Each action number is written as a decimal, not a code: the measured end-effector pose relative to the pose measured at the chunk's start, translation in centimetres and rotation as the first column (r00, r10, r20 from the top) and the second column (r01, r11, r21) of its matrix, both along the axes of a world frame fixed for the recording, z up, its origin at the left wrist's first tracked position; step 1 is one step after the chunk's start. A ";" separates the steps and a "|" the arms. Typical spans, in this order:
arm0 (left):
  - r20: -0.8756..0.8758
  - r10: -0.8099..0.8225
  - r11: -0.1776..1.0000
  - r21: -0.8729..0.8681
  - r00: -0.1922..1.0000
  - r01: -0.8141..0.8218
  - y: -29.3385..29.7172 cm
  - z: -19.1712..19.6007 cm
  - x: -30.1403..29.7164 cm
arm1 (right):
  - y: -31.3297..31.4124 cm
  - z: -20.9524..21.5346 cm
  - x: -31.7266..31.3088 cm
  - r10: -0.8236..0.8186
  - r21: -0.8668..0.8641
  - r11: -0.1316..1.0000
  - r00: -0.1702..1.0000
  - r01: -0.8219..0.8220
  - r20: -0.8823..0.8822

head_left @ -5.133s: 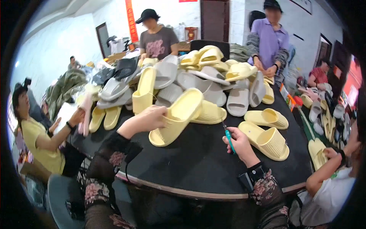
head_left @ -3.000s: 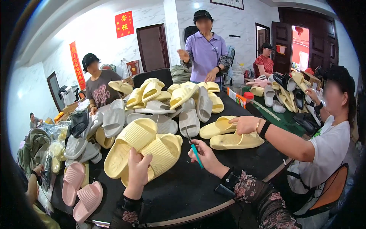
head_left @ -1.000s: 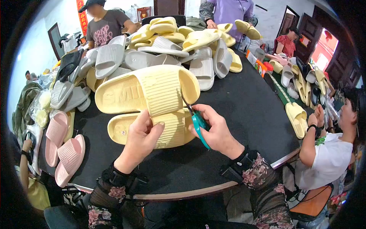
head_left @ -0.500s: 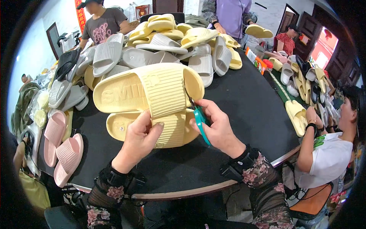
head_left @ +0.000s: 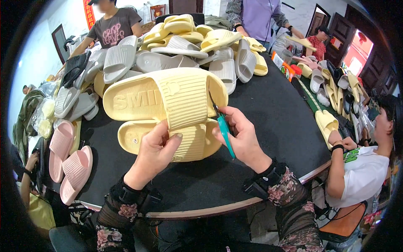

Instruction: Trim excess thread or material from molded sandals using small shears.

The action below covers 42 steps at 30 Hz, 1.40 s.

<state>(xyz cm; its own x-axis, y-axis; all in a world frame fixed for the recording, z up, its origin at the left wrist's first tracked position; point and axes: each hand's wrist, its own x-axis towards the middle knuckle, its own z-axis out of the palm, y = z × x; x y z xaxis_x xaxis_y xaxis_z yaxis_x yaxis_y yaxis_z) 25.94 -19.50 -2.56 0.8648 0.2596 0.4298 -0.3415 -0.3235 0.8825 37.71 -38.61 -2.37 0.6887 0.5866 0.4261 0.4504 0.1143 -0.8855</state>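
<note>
My left hand is closed on a pair of pale yellow slide slippers, its thumb on the strap of the lower slipper. The upper slipper overlaps the lower one, and both lie sideways with their toe ends to the right. My right hand is closed round the green handles of a pair of scissors. Their dark blades point up and left, at the toe opening beside the upper slipper's ribbed strap. Whether the blade tips touch the slipper, I cannot tell.
A heap of grey slippers and yellow slippers covers the table's far side. Two pink slippers lie at the left. At the right, a person in white handles yellow slippers; other people stand across the black table.
The upper slipper and the scissors have shifted slightly right, and the scissor handles appear closer together. Across the table, the person in purple has moved a yellow slipper rightward. The right-hand person's hand has lowered.
</note>
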 end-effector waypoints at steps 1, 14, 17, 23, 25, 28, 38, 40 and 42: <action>0.006 -0.002 1.000 -0.005 1.000 0.002 0.0 0.0 0.0 | 0.0 -0.1 0.0 -0.003 0.005 1.000 1.000 0.003 0.004; 0.028 0.026 0.989 0.144 0.999 -0.029 0.1 0.1 0.0 | -0.1 0.5 -0.2 -0.056 -0.027 0.998 0.994 0.059 0.090; 0.022 0.022 0.990 0.135 1.000 -0.025 0.3 0.0 -0.1 | -0.4 0.6 -0.2 -0.049 -0.062 0.997 0.999 0.051 0.023; -0.067 0.135 0.976 0.181 0.989 -0.121 0.4 0.0 -0.6 | 0.2 -0.5 0.4 -0.083 0.043 0.996 0.989 0.078 0.123; 0.046 0.161 0.956 0.243 0.986 -0.168 0.4 0.3 -0.1 | 0.2 -0.6 0.5 -0.098 0.087 0.993 0.983 0.085 0.157; -0.121 0.083 0.996 -0.023 0.989 -0.087 0.4 0.9 0.3 | -0.2 -0.6 0.8 -0.023 -0.022 1.000 0.998 0.022 -0.051; -0.141 -0.075 0.976 -0.212 0.987 0.044 0.4 0.5 0.1 | -0.2 -1.2 0.9 -0.065 0.083 0.994 0.997 0.069 -0.045; -0.256 -0.039 0.998 -0.049 0.966 0.028 0.9 0.1 0.1 | -0.2 -1.1 1.0 -0.056 0.099 0.993 0.997 0.062 -0.061; -0.290 0.005 0.994 0.109 0.957 0.028 1.4 -0.3 0.2 | -0.4 -0.9 1.0 -0.045 0.075 0.996 0.997 0.050 -0.070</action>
